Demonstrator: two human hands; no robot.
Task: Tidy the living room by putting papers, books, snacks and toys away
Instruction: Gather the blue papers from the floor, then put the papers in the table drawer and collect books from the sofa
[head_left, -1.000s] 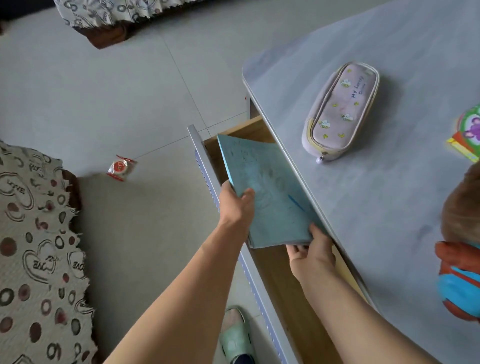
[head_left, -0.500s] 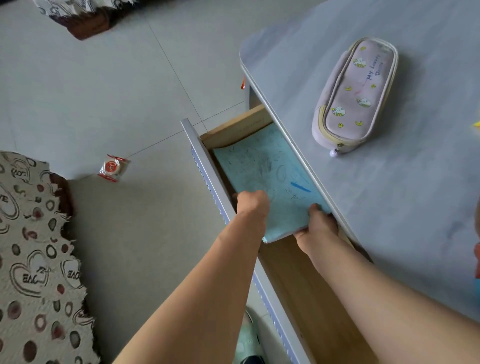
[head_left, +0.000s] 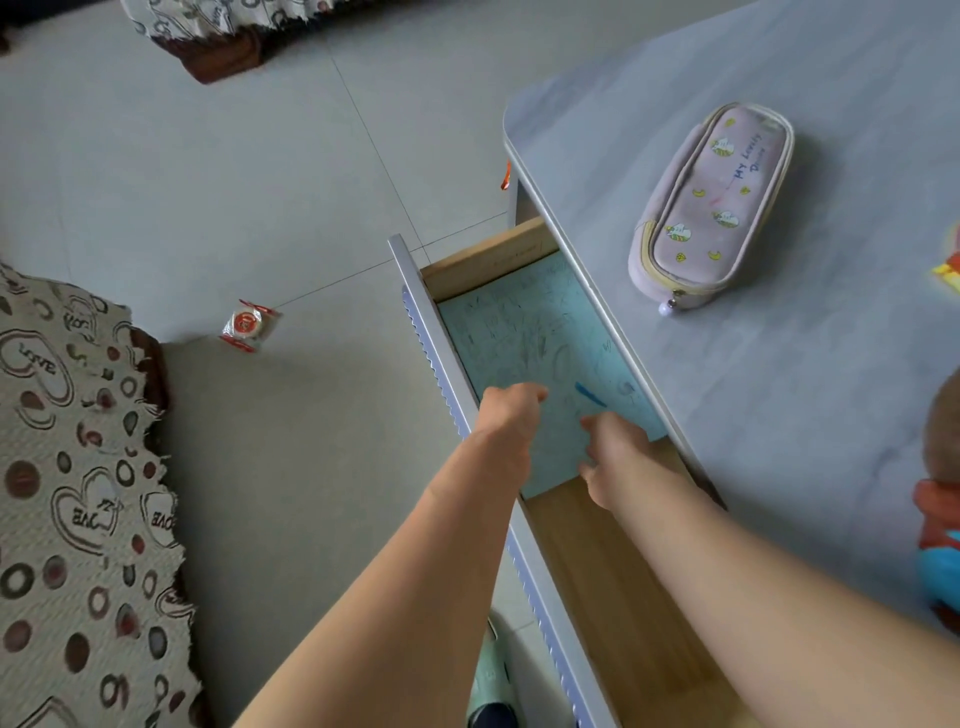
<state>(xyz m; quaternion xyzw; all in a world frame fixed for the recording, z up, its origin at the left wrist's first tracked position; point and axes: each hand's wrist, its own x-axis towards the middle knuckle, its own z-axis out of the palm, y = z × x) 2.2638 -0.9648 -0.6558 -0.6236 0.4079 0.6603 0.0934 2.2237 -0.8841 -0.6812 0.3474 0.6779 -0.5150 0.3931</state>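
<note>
Both hands down in the open drawer (head_left: 597, 561) under the front-left corner of the table (head_left: 779, 415). Left hand (head_left: 511, 415) curled loosely, knuckles resting on the left edge of the light blue paper (head_left: 524, 338); whether clamped on the sheet, cannot tell. Right hand (head_left: 615, 454) lying on the sheet's near right corner, fingers bent, thumb at the near edge; grip likewise unclear. Paper flat on the drawer's wooden bottom, pushed up to the far wall, scribbled over, with a blue stroke near the right hand. Pink pencil case (head_left: 711, 208) on the tabletop near the left edge, well apart from the drawer. Wrapped snack (head_left: 248, 326) on the floor tiles to the left, beside a patterned sofa cover (head_left: 67, 493). Orange-and-blue toy (head_left: 940, 551) at the table's right edge, partly out of view.
</note>
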